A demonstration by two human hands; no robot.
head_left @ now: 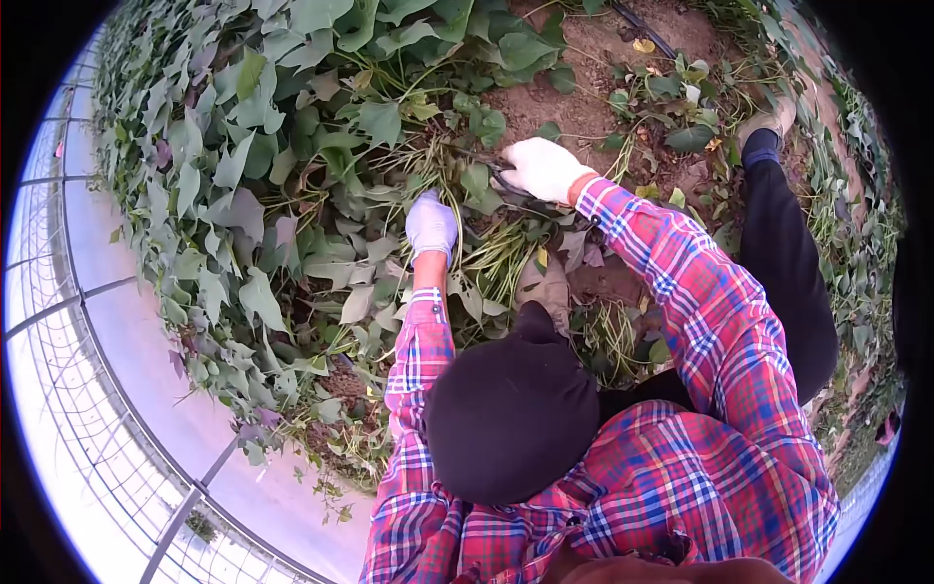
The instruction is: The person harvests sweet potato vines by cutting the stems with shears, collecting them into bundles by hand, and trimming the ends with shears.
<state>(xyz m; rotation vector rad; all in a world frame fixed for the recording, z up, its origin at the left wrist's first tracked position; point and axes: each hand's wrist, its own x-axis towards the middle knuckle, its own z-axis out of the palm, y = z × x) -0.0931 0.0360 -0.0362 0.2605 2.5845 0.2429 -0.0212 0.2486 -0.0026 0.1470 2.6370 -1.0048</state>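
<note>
My left hand (431, 228), in a pale lavender glove, reaches into the leafy vines (379, 122) beside a bunch of green stems (496, 258). Its fingertips are hidden among the leaves. To the right, my right hand (543, 169), in a white glove, is closed around the handle of a dark tool (501, 177). The tool points left toward the stems, and its far end is lost in the foliage.
Brown soil (545, 107) shows above my right hand, with a dark hose (644, 29) at the top. My shoes (769, 125) rest among vines. At the left, a wire mesh frame (73, 292) borders the plants.
</note>
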